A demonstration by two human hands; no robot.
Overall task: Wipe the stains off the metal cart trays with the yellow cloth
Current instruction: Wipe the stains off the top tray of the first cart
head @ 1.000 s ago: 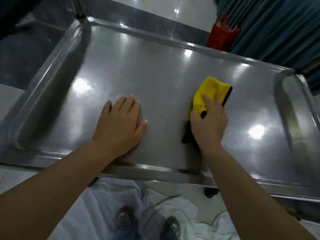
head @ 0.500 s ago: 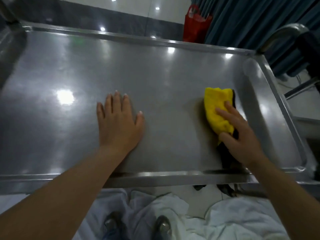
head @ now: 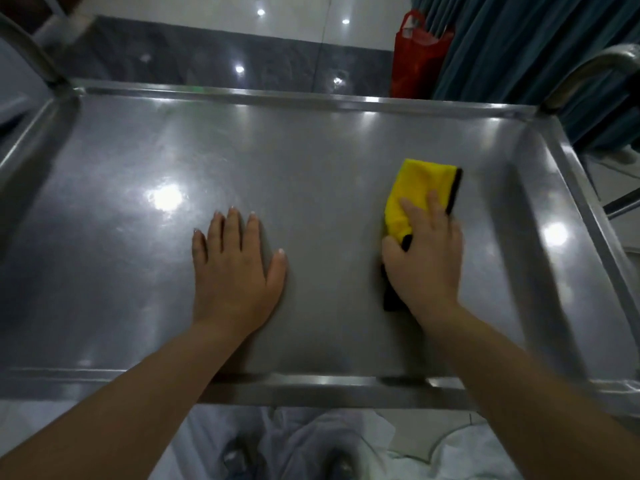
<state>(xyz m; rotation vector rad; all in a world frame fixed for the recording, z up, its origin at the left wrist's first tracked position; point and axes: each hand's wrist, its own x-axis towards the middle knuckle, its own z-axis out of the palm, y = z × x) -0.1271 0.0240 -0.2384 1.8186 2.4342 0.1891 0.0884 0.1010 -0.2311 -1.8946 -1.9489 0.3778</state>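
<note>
The shiny metal cart tray [head: 311, 161] lies bare left and beyond the flat left hand [head: 235, 271]; raised rims and curved steel handles [head: 588, 74] bound it.

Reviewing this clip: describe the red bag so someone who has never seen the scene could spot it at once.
Start at the metal cart tray filling the view and look past its far rim, toward the right. There, on the tiled floor against the teal curtain, stands the red plastic bag. It is the only red thing in view, with looped handles at its top.
</note>
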